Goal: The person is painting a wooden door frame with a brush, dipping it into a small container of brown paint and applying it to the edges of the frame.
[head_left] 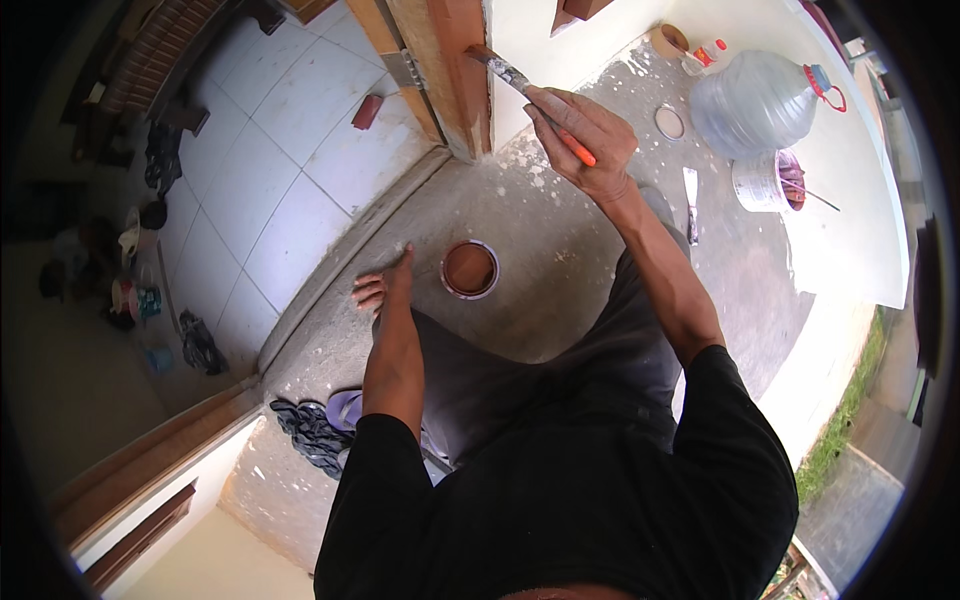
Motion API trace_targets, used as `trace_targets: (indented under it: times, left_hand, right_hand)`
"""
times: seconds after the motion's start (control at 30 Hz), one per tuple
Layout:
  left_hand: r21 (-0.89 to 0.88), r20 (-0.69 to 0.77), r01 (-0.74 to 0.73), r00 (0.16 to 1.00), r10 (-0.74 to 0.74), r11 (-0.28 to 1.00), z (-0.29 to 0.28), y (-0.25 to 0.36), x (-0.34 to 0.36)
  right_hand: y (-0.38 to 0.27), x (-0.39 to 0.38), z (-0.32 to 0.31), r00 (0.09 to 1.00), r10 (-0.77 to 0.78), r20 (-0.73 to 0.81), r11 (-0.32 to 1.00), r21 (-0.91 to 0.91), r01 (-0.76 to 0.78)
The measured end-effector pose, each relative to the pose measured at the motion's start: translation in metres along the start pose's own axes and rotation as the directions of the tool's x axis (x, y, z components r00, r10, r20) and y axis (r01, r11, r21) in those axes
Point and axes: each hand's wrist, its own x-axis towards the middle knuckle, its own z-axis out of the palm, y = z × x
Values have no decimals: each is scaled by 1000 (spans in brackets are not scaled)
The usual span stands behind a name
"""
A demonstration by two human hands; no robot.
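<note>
My right hand (590, 140) is closed around a paintbrush (515, 78) with an orange-tipped handle. The brush's bristles touch the brown wooden door frame (462, 70) at the top of the view. My left hand (385, 282) rests by my left knee, holding nothing, its fingers apart. To the right of that hand, an uncovered round can of brown paint (470, 269) stands on the grey, paint-spotted floor between my knees.
At the right stand a large clear water jug (752, 103), a white bucket (762, 183) and a scraper (691, 205). A tape roll (669, 41) and a small bottle (710, 52) lie farther off. A raised sill (350, 240) borders the white tiles (300, 220). Dark cloth (312, 437) lies at left.
</note>
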Motion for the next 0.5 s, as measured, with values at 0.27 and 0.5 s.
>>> trace_targets:
  times: [0.27,0.5]
  left_hand:
    - [-33,25,-12,1000,13,999,0,2,-4]
    - [-44,11,-12,1000,12,999,-1,1,-2]
  right_hand:
    - [7,-40,25,990,123,75,990,59,-128]
    - [17,-72,35,949,169,266,975,94,-200]
